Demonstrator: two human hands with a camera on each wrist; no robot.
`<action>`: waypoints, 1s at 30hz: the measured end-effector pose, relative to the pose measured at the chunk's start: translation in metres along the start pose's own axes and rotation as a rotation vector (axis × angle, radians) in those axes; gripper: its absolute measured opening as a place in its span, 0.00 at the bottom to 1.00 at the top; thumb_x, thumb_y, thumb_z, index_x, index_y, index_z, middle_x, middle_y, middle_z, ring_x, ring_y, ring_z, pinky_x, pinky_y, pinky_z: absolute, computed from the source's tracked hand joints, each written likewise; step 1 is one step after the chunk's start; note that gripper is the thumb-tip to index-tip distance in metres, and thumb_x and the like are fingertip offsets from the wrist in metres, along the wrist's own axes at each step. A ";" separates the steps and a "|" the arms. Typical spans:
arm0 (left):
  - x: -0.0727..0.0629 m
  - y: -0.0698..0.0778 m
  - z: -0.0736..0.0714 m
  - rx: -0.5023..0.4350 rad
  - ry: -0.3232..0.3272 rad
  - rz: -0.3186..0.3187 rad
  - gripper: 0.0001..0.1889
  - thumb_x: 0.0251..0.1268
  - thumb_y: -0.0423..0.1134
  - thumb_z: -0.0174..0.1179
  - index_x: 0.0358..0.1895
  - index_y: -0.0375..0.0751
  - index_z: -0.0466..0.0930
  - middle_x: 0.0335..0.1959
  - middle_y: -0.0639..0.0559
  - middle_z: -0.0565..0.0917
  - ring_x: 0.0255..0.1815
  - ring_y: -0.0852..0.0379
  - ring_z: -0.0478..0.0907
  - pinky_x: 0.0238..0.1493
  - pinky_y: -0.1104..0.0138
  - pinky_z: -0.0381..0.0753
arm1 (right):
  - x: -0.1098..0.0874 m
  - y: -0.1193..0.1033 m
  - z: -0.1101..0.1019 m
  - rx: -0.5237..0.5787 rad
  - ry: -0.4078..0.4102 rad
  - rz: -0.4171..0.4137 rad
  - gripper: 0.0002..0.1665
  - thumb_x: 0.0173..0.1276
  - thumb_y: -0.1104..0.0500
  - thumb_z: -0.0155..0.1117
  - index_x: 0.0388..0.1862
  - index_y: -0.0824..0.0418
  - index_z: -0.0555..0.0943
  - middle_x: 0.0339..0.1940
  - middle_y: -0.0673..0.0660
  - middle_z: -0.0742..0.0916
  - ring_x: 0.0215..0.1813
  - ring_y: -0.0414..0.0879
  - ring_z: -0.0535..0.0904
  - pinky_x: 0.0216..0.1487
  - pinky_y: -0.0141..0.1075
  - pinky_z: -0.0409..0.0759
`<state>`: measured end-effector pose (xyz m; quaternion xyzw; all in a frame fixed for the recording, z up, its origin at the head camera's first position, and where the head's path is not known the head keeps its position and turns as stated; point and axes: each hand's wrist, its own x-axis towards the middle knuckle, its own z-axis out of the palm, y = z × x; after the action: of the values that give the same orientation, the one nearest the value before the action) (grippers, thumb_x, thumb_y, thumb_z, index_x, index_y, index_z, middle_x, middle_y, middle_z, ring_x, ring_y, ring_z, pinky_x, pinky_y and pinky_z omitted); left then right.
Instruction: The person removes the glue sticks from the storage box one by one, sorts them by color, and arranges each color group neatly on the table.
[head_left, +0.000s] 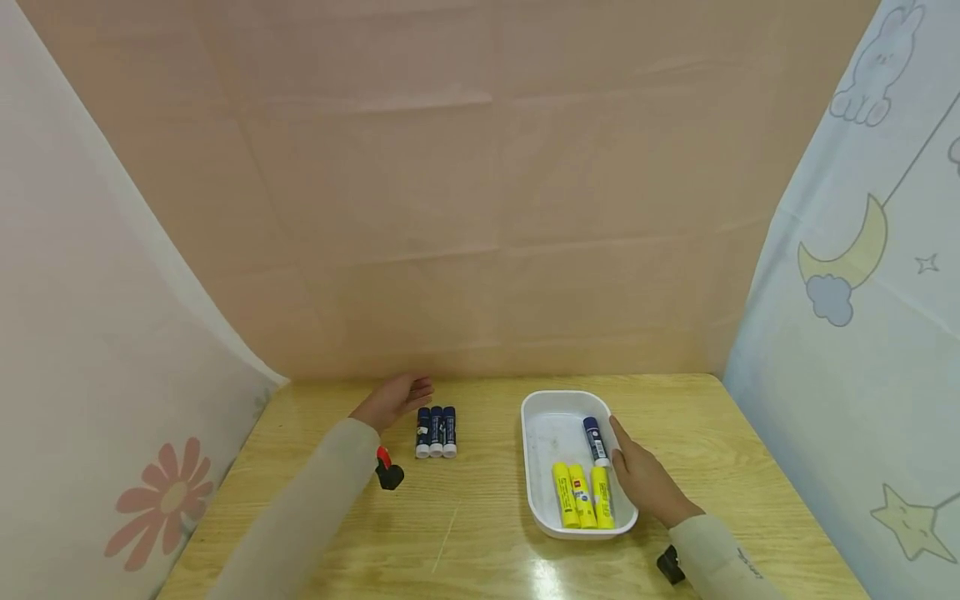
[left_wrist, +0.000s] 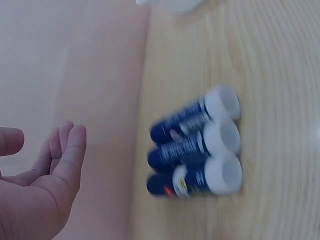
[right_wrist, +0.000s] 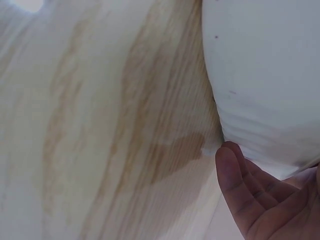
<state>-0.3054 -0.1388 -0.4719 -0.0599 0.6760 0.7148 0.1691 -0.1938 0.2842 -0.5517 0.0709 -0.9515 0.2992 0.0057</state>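
Three dark blue glue sticks [head_left: 437, 432] with white ends lie side by side on the table, blurred in the left wrist view. My left hand [head_left: 395, 400] is just behind and left of them, its fingers loosely extended and holding nothing. In the left wrist view that hand [left_wrist: 45, 185] is apart from the sticks. My right hand [head_left: 651, 479] holds the right side of a white plastic tray [head_left: 543, 446], thumb at the rim and fingers along the outer wall. Inside the tray lie one blue glue stick [head_left: 596, 442] and three yellow glue sticks [head_left: 582, 497].
The wooden table [head_left: 480, 533] meets a tan cloth backdrop [head_left: 480, 250] at its back edge. Printed cloths hang at the left [head_left: 112, 292] and right [head_left: 847, 333]. Black wrist mounts show at the left sleeve [head_left: 315, 508] and right sleeve [head_left: 716, 554].
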 end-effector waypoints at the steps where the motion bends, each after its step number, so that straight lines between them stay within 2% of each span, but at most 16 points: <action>1: -0.001 0.003 0.004 -0.019 -0.014 0.004 0.21 0.78 0.41 0.47 0.65 0.31 0.67 0.60 0.36 0.73 0.60 0.44 0.74 0.66 0.53 0.70 | 0.000 0.000 0.000 -0.001 -0.002 0.001 0.35 0.79 0.59 0.42 0.79 0.63 0.44 0.73 0.71 0.64 0.69 0.68 0.64 0.65 0.62 0.65; 6: 0.000 0.008 0.023 -0.043 -0.081 0.020 0.20 0.79 0.38 0.43 0.67 0.32 0.66 0.62 0.36 0.74 0.62 0.44 0.74 0.66 0.53 0.70 | 0.001 -0.001 0.003 0.001 -0.004 0.001 0.35 0.79 0.59 0.42 0.80 0.62 0.44 0.73 0.71 0.64 0.69 0.68 0.63 0.65 0.62 0.65; 10: 0.001 0.009 0.033 -0.050 -0.108 0.025 0.20 0.79 0.38 0.43 0.66 0.30 0.66 0.61 0.35 0.74 0.63 0.42 0.72 0.66 0.53 0.70 | 0.002 -0.004 0.005 0.008 0.003 0.000 0.35 0.79 0.59 0.42 0.79 0.62 0.44 0.72 0.72 0.64 0.69 0.68 0.64 0.65 0.62 0.65; 14: 0.001 0.007 0.042 -0.050 -0.149 0.027 0.20 0.79 0.37 0.43 0.65 0.28 0.67 0.60 0.35 0.75 0.65 0.40 0.70 0.67 0.52 0.69 | 0.004 -0.005 0.005 0.011 0.009 -0.001 0.35 0.79 0.59 0.42 0.80 0.62 0.44 0.72 0.72 0.65 0.68 0.68 0.65 0.65 0.62 0.66; 17: 0.000 0.004 0.051 -0.034 -0.204 0.019 0.20 0.79 0.37 0.44 0.65 0.27 0.67 0.60 0.35 0.74 0.66 0.39 0.68 0.67 0.53 0.68 | 0.004 -0.004 0.005 0.006 0.013 -0.003 0.35 0.79 0.59 0.42 0.80 0.61 0.44 0.72 0.72 0.65 0.68 0.68 0.65 0.64 0.62 0.66; 21: -0.003 0.001 0.065 0.018 -0.267 0.010 0.21 0.79 0.39 0.45 0.65 0.28 0.67 0.61 0.36 0.74 0.66 0.40 0.68 0.67 0.54 0.69 | 0.003 -0.004 0.005 0.002 0.017 -0.007 0.36 0.79 0.60 0.43 0.79 0.62 0.44 0.72 0.72 0.65 0.68 0.68 0.65 0.64 0.62 0.67; 24: -0.003 -0.001 0.075 0.024 -0.291 -0.006 0.22 0.78 0.40 0.46 0.66 0.29 0.68 0.62 0.36 0.74 0.67 0.40 0.68 0.67 0.55 0.69 | 0.002 -0.004 0.005 0.006 0.017 -0.005 0.35 0.79 0.60 0.42 0.79 0.62 0.45 0.72 0.72 0.65 0.68 0.68 0.65 0.64 0.62 0.67; 30: 0.000 -0.003 0.093 -0.012 -0.355 -0.013 0.23 0.78 0.40 0.46 0.67 0.27 0.66 0.62 0.36 0.74 0.67 0.39 0.67 0.68 0.54 0.68 | 0.000 -0.008 0.004 0.021 0.015 -0.005 0.34 0.80 0.59 0.42 0.79 0.62 0.45 0.71 0.72 0.66 0.68 0.68 0.66 0.64 0.61 0.67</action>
<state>-0.2909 -0.0473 -0.4677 0.0619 0.6306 0.7172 0.2902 -0.1922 0.2760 -0.5504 0.0709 -0.9482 0.3095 0.0126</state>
